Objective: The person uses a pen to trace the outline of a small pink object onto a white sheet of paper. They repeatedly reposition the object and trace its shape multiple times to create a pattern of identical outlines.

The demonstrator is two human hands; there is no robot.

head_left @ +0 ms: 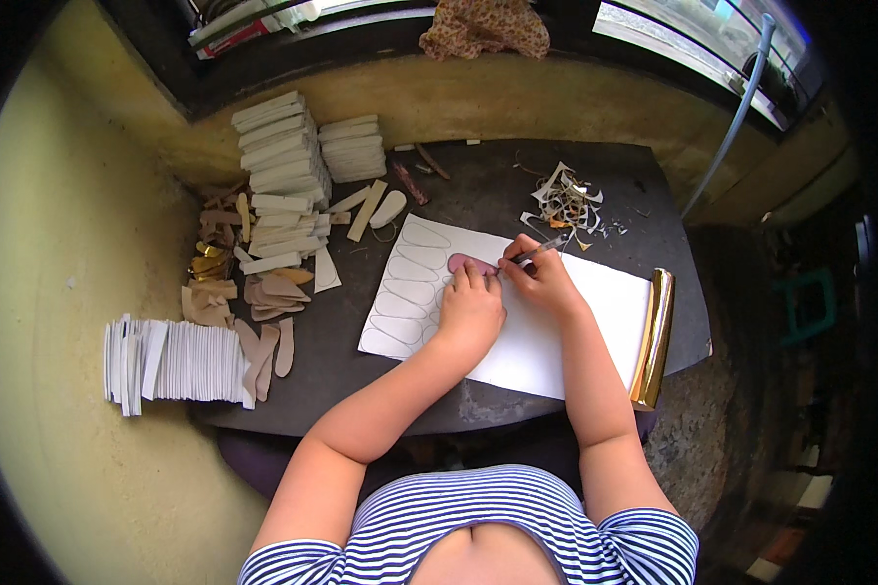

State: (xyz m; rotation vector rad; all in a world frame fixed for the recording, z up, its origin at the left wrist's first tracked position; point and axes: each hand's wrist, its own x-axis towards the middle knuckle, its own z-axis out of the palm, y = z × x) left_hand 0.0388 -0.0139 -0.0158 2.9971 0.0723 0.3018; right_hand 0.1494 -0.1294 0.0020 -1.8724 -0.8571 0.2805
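The left hand [473,314] presses, fingers extended, on a pink, flat, round-ended template [461,262] lying roughly sideways; the right hand [544,281] pinches a dark slim pen [529,255] at its right end.

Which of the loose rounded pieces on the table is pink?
The pink piece under the fingers of the left hand, on the white sheet. Colour sets it apart: the whitish rounded piece and tan pieces farther left are not pink.
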